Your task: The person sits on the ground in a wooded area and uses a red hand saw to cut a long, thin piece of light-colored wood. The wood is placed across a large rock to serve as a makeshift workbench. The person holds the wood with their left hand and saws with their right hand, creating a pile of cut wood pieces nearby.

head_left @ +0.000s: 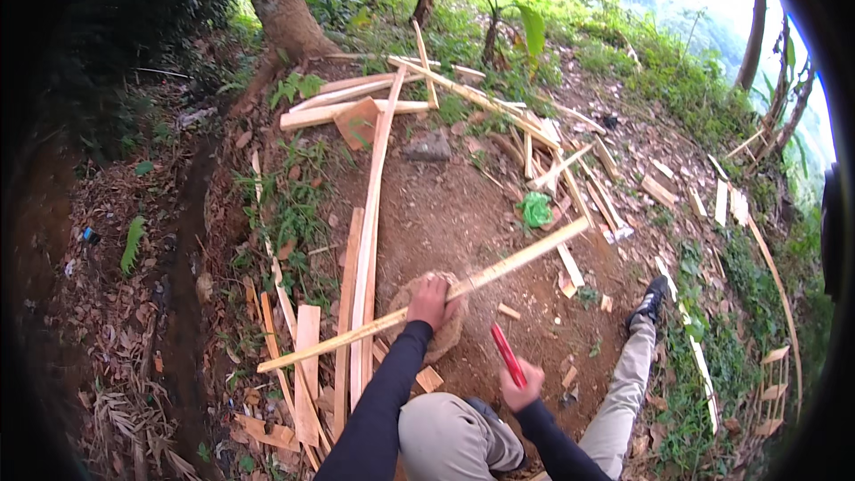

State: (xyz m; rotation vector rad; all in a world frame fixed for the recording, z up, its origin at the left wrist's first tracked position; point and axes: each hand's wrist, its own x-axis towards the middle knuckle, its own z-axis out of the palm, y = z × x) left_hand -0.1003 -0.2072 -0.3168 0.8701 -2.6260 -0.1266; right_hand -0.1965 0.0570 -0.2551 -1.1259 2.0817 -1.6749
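Note:
A long, narrow wooden strip [512, 260] lies slantwise across a round stump-like block [441, 343] on the ground. My left hand [432, 301] is closed over the strip where it crosses the block. Closed in my right hand [524, 385] is a slim red tool [508, 354], its upper end pointing up toward the strip; its exact kind does not show. The tool and the strip are apart. Small wood offcuts [508, 312] lie on the soil near the block.
Long boards [349, 303] lie to the left, and a pile of planks [356, 107] lies beyond, by a tree trunk [280, 4]. Scattered wood pieces and a green plastic bag [535, 209] are at the right. A ditch [191, 258] runs along the left side.

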